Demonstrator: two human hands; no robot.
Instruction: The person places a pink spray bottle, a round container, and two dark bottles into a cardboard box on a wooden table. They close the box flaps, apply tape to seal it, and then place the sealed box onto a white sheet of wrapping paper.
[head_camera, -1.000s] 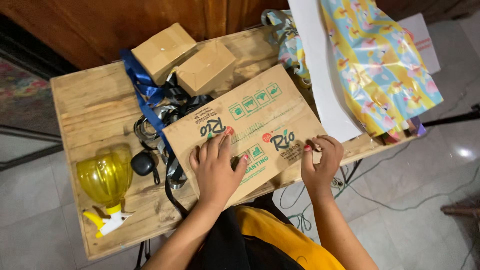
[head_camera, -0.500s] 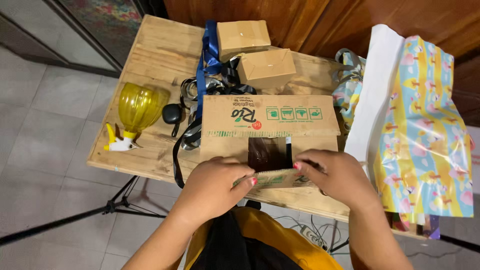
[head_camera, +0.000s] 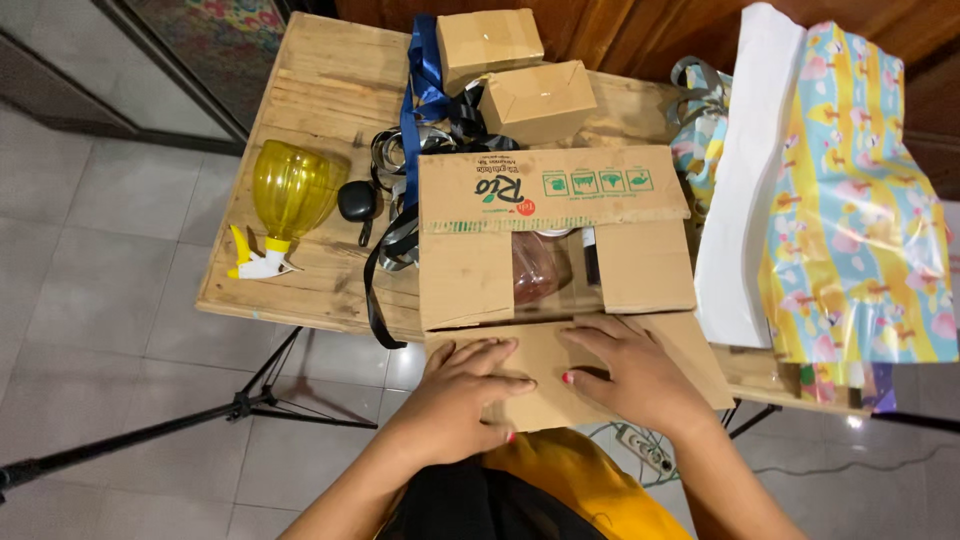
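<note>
The brown cardboard box (head_camera: 552, 240) at the near edge of the wooden table (head_camera: 320, 110) looks light and stiff yet bendable, best gripped at its flap edges, where the left hand (head_camera: 462, 398) and right hand (head_camera: 628, 372) press the near flap (head_camera: 540, 372), fingers spread flat.

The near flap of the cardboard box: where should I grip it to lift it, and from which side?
Grip the near flap by its free front edge, coming from the person's side. It hinges at the cardboard box opening and juts past the wooden table edge, so that edge is probably reachable from below. The left hand and right hand lie flat on it.
</note>
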